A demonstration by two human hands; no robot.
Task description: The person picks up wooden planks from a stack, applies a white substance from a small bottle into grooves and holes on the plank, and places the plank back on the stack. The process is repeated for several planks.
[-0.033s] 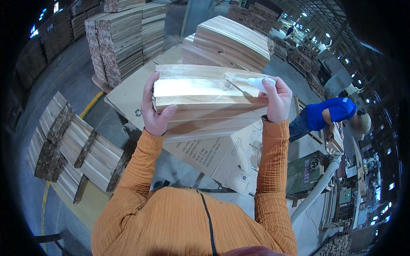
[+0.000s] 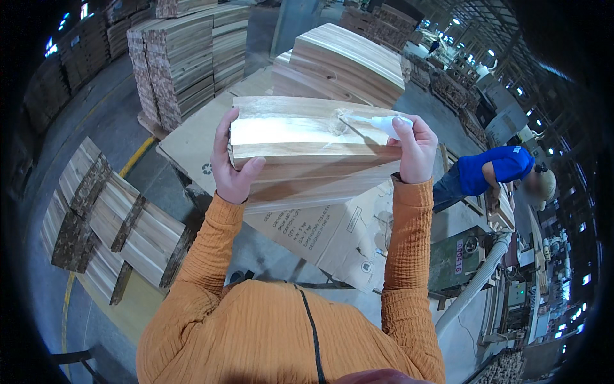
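Observation:
My left hand (image 2: pixel 235 160) is wrapped round the left end of a pale wooden board (image 2: pixel 288 128), its thumb on the near side and its fingers at the far edge. The board lies on top of a stack of similar boards (image 2: pixel 313 173). A small white squeeze bottle (image 2: pixel 384 124) is pinched in my right hand (image 2: pixel 419 150) over the board's right end. The bottle's thin nozzle points left, its tip at a rough, light-brown knot (image 2: pixel 338 122) in the board. Whether the tip touches the wood I cannot tell.
Under the stack is a cardboard-covered table (image 2: pixel 326 240). Beyond stands another board stack (image 2: pixel 345 61), with a taller one (image 2: pixel 185 70) at the far left. More boards (image 2: pixel 121 217) lie at left. On the right, a person in blue (image 2: pixel 489 173) stands near a green machine (image 2: pixel 457 259) with a hose (image 2: pixel 480 281).

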